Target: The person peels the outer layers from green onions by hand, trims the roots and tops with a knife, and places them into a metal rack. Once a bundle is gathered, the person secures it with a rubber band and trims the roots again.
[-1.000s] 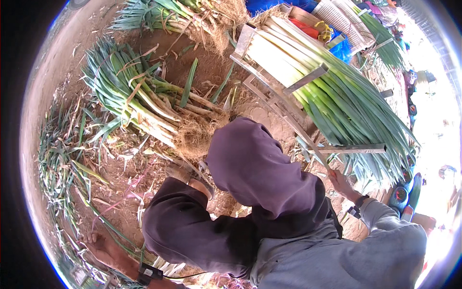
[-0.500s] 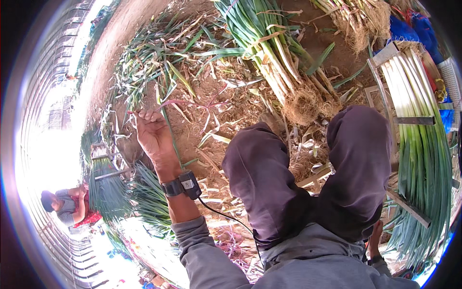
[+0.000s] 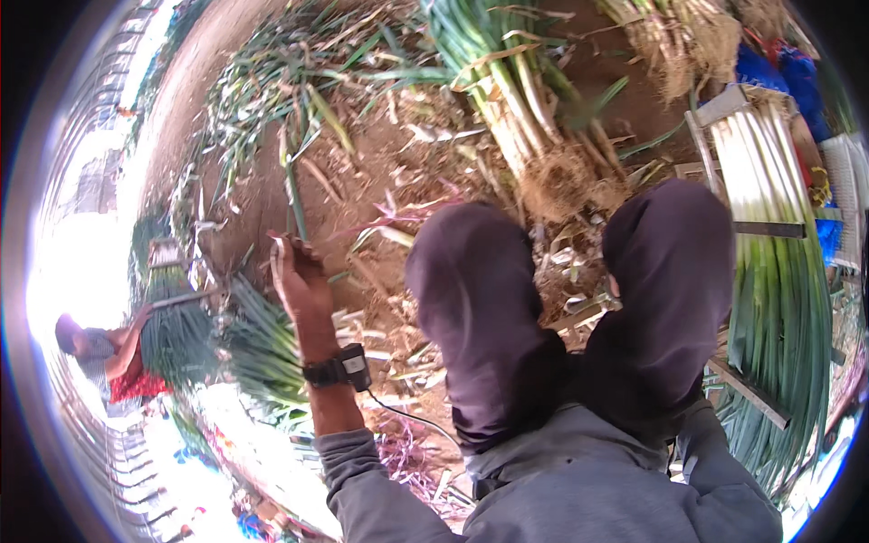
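My left hand (image 3: 302, 282) is raised over the littered ground, left of my knees. Its fingers are curled round a thin pinkish-purple strip (image 3: 389, 215), which trails to the right; a short end pokes out by the fingertips. A wrist strap with a small black box sits below that hand. The sleeve of my right arm (image 3: 711, 452) runs down beside my right thigh, and the thigh hides my right hand. Ahead of my knees lies a large bundle of leeks (image 3: 525, 109), its brown roots (image 3: 554, 181) toward me.
On my right, trimmed leeks (image 3: 769, 271) lie in a rack with metal bars. More rooted stalks (image 3: 679, 45) are beyond. Cut leaves (image 3: 272, 81) litter the far left. Green bundles (image 3: 258, 335) and a seated person (image 3: 104, 353) are at left. Pink strips (image 3: 407, 452) lie near my left elbow.
My left hand has moved a little right and nearer, its fingers more curled, with the strip still in it. My right hand, partly visible by the hip before, has gone out of sight. The view has shifted slightly.
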A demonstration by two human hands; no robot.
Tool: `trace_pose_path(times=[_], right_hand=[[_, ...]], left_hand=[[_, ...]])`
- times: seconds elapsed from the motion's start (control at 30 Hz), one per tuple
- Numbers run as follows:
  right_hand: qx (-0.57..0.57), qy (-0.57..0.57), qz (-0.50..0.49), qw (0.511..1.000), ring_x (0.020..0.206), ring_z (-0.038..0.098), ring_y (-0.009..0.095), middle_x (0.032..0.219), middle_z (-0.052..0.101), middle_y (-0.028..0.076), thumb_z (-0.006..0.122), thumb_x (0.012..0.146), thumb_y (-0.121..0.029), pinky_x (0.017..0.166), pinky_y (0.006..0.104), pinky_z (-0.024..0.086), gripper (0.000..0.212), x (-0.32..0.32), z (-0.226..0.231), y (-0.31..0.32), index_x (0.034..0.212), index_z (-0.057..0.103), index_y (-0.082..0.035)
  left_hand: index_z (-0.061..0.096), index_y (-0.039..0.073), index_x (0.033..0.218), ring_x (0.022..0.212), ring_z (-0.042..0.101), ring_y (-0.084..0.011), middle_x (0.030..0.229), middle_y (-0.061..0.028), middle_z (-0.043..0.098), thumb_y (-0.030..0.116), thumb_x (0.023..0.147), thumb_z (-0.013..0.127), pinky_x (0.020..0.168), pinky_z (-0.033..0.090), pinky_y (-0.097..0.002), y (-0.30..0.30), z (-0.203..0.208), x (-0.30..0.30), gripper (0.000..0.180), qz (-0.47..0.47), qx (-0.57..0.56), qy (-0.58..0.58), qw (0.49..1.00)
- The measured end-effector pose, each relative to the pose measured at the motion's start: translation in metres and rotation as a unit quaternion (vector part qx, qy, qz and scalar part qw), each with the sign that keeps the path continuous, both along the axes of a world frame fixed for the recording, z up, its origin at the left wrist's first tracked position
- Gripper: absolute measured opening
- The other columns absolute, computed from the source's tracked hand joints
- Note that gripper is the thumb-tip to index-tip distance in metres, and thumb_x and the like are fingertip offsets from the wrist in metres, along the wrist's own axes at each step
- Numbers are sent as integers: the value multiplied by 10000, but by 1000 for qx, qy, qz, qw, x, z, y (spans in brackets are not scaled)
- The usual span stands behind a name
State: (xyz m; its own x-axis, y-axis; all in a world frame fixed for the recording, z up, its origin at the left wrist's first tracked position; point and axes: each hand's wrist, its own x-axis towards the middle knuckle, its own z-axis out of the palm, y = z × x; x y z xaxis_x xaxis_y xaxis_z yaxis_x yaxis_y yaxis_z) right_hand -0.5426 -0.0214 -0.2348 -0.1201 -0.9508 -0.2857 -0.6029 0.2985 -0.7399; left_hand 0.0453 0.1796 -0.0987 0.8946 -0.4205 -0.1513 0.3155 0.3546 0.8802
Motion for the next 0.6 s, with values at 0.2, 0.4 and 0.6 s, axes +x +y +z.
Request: trace_pose_path(times=[0.2, 0.4, 0.6], right_hand=[[-7, 25, 112, 993, 863, 606, 155, 974, 626, 67, 502, 1054, -402, 768, 294, 486, 425, -60, -19, -27, 1168, 604, -6], [-48, 34, 234, 971, 873, 623, 158, 983, 643, 76, 506, 1052, -399, 769, 294, 494, 424, -36, -47, -90, 1169, 615, -7], [-135, 50, 329, 933, 884, 639, 161, 991, 660, 84, 511, 1050, -396, 770, 294, 502, 422, 18, -56, -181, 1170, 626, -8]], left_hand=[[618, 83, 1024, 692, 582, -102, 832, -13, 641, 171, 988, 659, 602, 480, -236, 135, -38, -32, 103, 95, 162, 37, 981], [596, 37, 1016, 593, 441, -54, 777, 18, 560, 210, 967, 690, 517, 373, -200, 316, -41, -85, 203, 271, 304, 41, 912], [621, 109, 1049, 586, 510, -86, 757, 18, 591, 194, 951, 643, 477, 425, -222, 529, -63, -157, 131, 479, 382, 84, 786]])
